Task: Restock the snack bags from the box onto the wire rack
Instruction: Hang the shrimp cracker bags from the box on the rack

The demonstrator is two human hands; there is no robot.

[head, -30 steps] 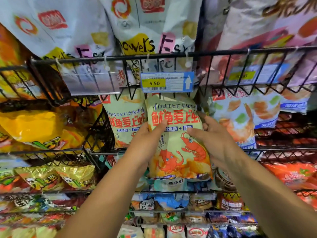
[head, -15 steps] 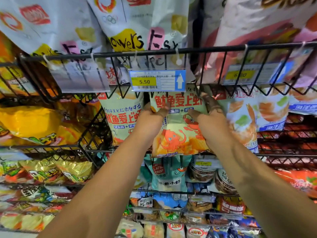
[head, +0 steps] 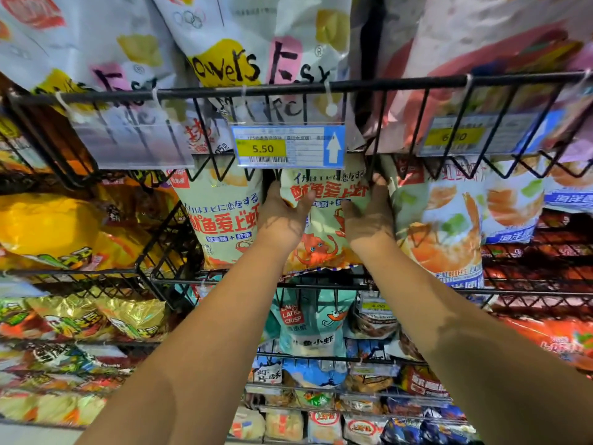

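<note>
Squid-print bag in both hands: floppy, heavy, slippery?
Likely soft, not stiff: the squid snack bag creases where the left hand grips it. Probably light for its size, since it looks puffed with air. The film looks smooth, so it may slip; the right hand grips the opposite edge.

Black wire rack [head: 401, 83], snack bags [head: 221, 220] in every tier, price tag [head: 288, 146] on its front rail

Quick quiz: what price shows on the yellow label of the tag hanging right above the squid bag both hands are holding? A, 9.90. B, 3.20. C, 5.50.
C: the price tag clipped to the wire rack just above the squid bag reads 5.50 on its yellow label, with the left hand and right hand gripping that bag's sides.
</note>
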